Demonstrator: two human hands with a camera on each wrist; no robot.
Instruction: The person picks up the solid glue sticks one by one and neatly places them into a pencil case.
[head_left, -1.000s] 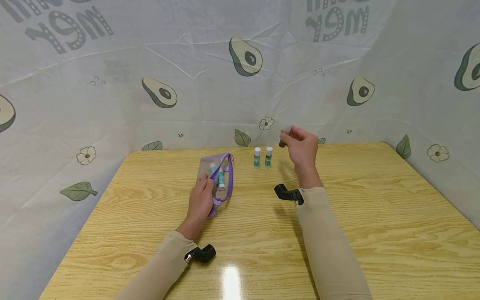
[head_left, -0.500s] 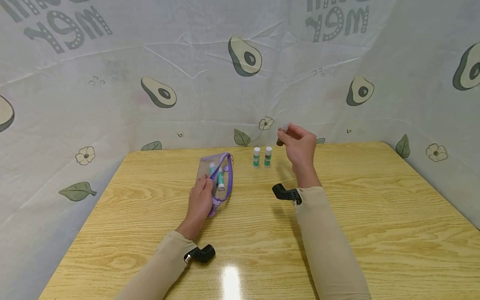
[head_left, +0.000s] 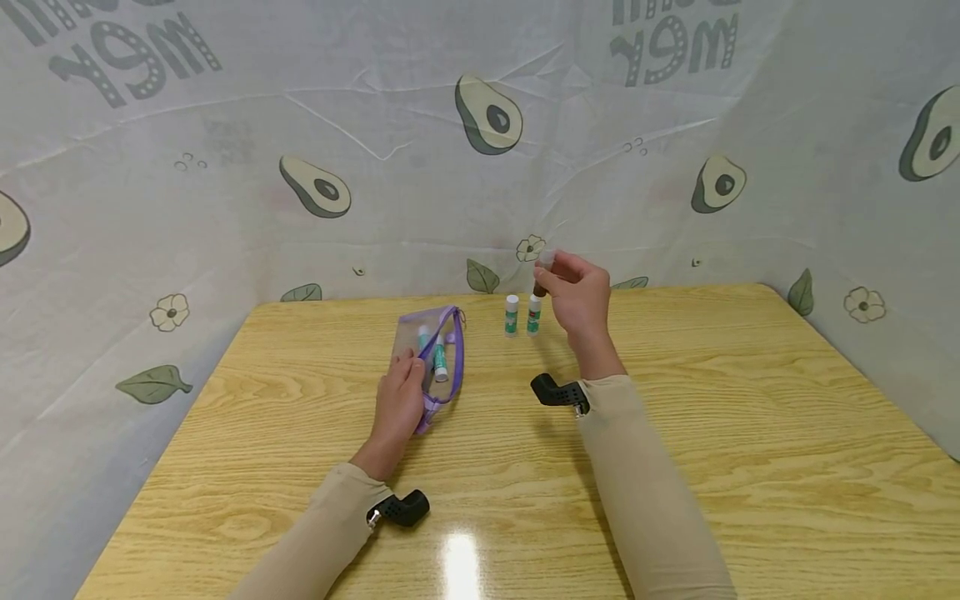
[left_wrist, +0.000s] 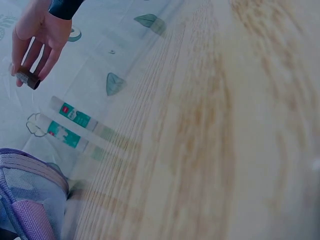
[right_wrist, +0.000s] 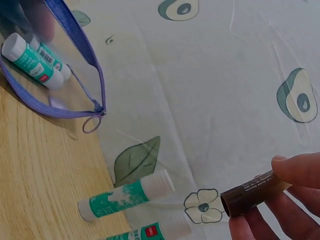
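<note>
My left hand [head_left: 401, 396] grips the near left side of a see-through mesh pencil pouch [head_left: 460, 354] with purple trim, its zip opening spread. Inside lie two glue sticks [right_wrist: 31, 65] with green labels and white ends. My right hand [head_left: 583, 302] pinches a short dark brown tube [right_wrist: 250, 195] between thumb and fingers, above the table; its lower end looks hollow, and a pale translucent end shows at the top. Two more glue sticks stand upright right of the pouch, one left [head_left: 512, 317] and one right [head_left: 533, 318]. The tube is just above the right one in the head view.
A wood-grain table [head_left: 480, 467] carries everything. Behind it hangs a pale cloth [head_left: 405, 225] printed with avocados, leaves and flowers. A black wrist mount [head_left: 555, 390] juts from the right sleeve, another mount [head_left: 405, 507] from the left.
My right hand has moved left with the brown tube, from right of the standing glue sticks to above the right one. The left hand and pouch have stayed put.
</note>
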